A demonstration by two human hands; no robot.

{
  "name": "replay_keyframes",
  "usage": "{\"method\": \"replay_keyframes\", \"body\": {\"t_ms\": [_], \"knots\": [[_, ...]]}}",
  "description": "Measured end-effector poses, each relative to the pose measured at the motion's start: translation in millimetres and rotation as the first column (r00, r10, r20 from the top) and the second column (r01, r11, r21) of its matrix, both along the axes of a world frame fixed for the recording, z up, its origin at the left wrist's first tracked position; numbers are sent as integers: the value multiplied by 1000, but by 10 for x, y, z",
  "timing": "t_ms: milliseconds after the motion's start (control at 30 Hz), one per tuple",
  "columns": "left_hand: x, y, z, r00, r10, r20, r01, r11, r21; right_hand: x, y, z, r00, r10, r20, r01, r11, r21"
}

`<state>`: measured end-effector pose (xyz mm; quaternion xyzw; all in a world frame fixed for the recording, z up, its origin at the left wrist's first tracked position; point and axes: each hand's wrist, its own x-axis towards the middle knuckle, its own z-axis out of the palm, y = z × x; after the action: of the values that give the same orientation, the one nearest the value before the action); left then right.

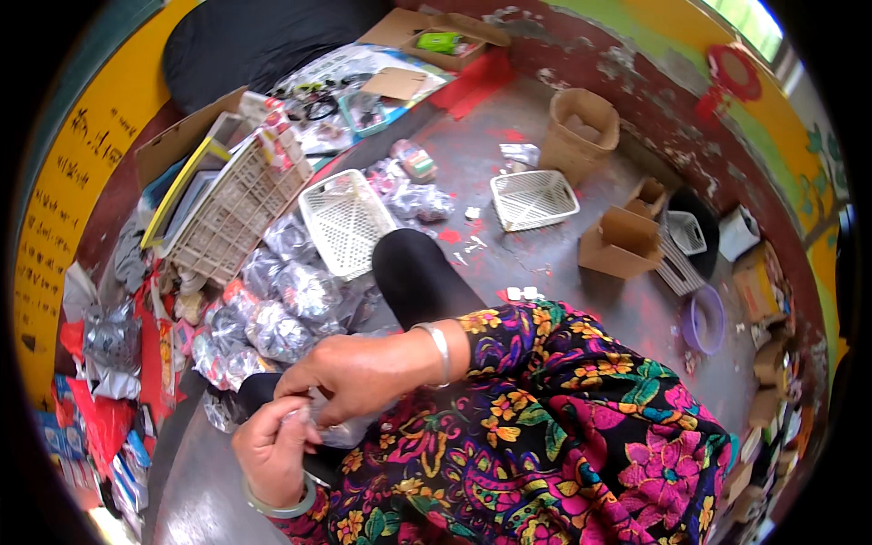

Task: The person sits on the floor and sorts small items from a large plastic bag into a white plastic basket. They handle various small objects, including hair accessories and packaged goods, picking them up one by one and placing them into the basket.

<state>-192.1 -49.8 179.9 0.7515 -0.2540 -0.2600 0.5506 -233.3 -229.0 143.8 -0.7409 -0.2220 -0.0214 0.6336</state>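
Grey concrete flooring (545, 245), streaked with red paint, is stretching out under a wide scatter of goods, with a yellow wall curving along the left edge. Starting at the far left, red and blue packets (95, 427) are lying in a heap near the wall, and beside them a beige plastic crate (232, 213) is leaning tilted against flattened cardboard. Just right of it, a pile of clear bags filled with small parts (282, 304) is spreading across the floor, touching a white mesh tray (345, 221). Low in the picture, the left hand (271, 450), wearing a pale green bangle, is curling its fingers closed around a small clear plastic bag (341, 429) that is sitting over the person's flowered lap. The right hand (359, 372), with a silver bangle at the wrist, is reaching across from the right and pinching the same bag at its top, fingers bent tight. Farther right, a second white tray (534, 198), a woven basket (581, 132), an open cardboard box (622, 241) and a purple basin (704, 320) are standing well apart.
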Motion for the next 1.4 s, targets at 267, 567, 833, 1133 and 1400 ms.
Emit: {"method": "replay_keyframes", "body": {"t_ms": [267, 567, 833, 1133, 1400], "knots": [[-60, -142, 126, 992, 45, 120, -45, 999, -1, -23, -85, 1, 910, 131, -394, -6, 953, 303], [165, -66, 123, 968, 217, -122, -235, 959, -159, 188, -677, 166, 894, -276, -354, 315, 947, 59], [227, 150, 29, 957, 166, -237, -218, 953, -212, 133, -688, -477, 792, -537, -291, 444, 833, -330], [235, 345, 129, 976, 30, -218, -75, 976, -203, 482, -413, -408, 790, -467, -397, 386, 882, -271], [214, 488, 97, 981, 5, -195, -60, 958, -279, 192, -462, 123, 923, 5, -386, 123, 944, 307]]}}
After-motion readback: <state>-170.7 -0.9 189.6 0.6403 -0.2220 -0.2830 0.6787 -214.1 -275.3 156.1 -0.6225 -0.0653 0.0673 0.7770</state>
